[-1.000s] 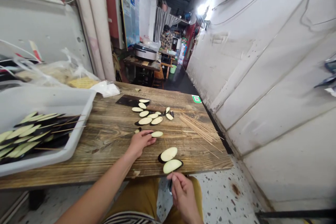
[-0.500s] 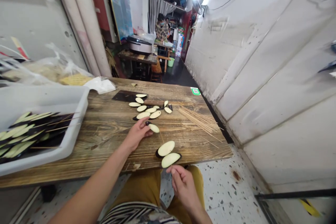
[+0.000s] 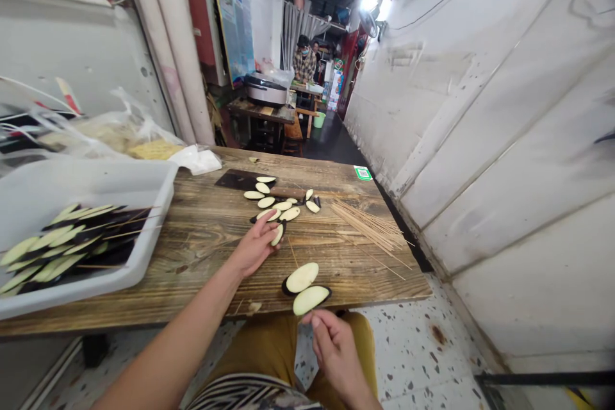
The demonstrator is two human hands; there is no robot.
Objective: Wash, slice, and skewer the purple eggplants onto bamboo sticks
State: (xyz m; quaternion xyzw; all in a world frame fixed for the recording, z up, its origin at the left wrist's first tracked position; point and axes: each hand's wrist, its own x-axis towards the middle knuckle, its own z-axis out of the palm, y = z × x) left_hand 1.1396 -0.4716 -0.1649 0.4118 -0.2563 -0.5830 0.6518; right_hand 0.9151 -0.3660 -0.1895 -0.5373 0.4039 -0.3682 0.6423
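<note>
My left hand (image 3: 254, 246) is closed on an eggplant slice (image 3: 277, 235), pale with dark skin at its edge, held tilted above the wooden table (image 3: 192, 237). Pinched in my right hand (image 3: 334, 343) is the lower end of a thin skewer (image 3: 293, 252). Two eggplant slices, an upper one (image 3: 302, 278) and a lower one (image 3: 311, 300), are threaded on it. Its free tip points up and away, beside the slice in my left hand. Several loose slices (image 3: 266, 202) lie just beyond my left hand, around a brown-handled cleaver (image 3: 239, 179).
Loose bamboo skewers (image 3: 369, 224) lie on the right of the table. A white plastic tub (image 3: 163, 205) with skewered eggplant stands at the left, plastic bags (image 3: 115, 131) behind it. A wall (image 3: 461, 109) runs along the right. A person (image 3: 304, 61) stands at a far table.
The slice in my left hand has turned more upright and sits deeper between the fingers. The two threaded slices stay in my right hand. The view has shifted slightly.
</note>
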